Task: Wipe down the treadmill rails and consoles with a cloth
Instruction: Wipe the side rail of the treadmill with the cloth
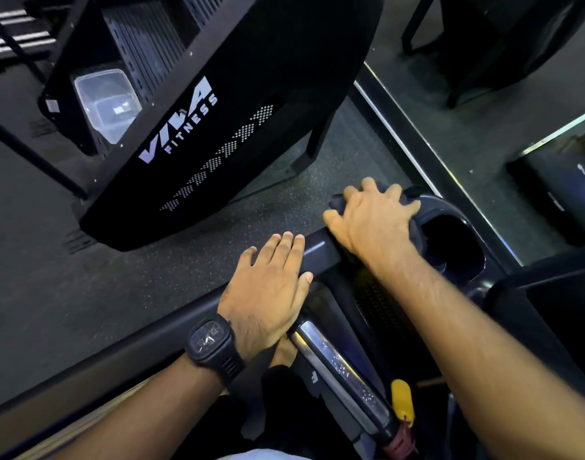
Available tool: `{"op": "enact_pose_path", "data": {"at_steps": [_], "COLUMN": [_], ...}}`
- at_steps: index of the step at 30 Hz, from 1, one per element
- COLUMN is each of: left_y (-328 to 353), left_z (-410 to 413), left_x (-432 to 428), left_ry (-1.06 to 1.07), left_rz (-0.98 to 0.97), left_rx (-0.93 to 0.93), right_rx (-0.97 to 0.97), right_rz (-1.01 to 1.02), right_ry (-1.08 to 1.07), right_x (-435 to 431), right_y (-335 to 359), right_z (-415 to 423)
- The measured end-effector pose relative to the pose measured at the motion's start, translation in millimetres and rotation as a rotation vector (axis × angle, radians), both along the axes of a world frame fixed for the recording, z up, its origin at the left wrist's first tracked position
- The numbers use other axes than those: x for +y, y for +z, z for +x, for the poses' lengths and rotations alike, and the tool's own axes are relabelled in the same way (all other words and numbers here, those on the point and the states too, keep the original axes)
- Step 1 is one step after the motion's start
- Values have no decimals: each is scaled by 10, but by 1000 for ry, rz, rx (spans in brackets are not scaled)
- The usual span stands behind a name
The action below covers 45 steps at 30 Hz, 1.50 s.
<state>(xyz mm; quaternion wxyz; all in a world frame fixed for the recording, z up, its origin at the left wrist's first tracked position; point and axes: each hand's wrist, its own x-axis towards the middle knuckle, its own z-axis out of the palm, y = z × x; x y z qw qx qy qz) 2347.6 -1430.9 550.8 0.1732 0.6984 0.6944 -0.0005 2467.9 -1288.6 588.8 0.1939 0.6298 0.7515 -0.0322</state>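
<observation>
My right hand presses a dark cloth onto the corner of the treadmill console, beside a round cup holder. Its fingers spread and curl over the cloth, which peeks out at the fingertips and under the palm. My left hand, with a black watch on the wrist, lies flat with straight fingers on the dark side rail. A chrome grip bar runs from under the left hand toward the bottom of the view.
A black "VIVA FITNESS" machine stands to the left across a strip of speckled floor. A clear plastic tub sits on it. A yellow safety clip hangs by the grip bar. Other dark machines stand at upper right.
</observation>
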Motion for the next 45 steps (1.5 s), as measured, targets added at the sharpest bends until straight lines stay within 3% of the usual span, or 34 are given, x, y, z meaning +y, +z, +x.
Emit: {"op": "enact_pose_path", "data": {"at_steps": [2,4,7,11,14,17,20,24,27,30,33,36,39,42,45], "left_y": [-13,-20,-17,13,14,22,21,31,20,26,25,14,16,14,25], "left_z": [4,3,-3,8,21,32,46,54,59,78,73,81,92,102,105], "left_x": [0,14,32,41,68,110,142,160,166,196,210,206,220,253,276], "left_ry": [4,3,-9,-9,-15,-27,-40,-49,-51,-55,-54,-62,-51,-59,-78], "left_rz": [0,2,-2,-14,-15,-17,-19,-26,-29,-33,-25,-20,-16,-15,-10], "left_rx": [10,12,14,6,9,14,8,5,7,-3,-11,1,-1,-8,-33], "right_rx": [46,58,-108,5,71,3,-165,-91,16,55,-49,9,-5,57,75], "right_rz": [51,-54,-268,-74,61,-108,-282,-111,83,-42,-211,-31,151,66,-47], "right_ry": [135,253,156,-77,37,221,134,-57,68,177,11,-137,14,150,22], "right_x": [-152,-41,286,228,-24,145,432,394,84,223,528,435,109,138,374], "right_y": [-14,9,32,-15,-39,0,20,-23,-67,-7,31,-26,-92,-109,-75], "right_z": [-17,-119,-245,32,102,-89,-193,9,107,88,120,247,169,84,179]}}
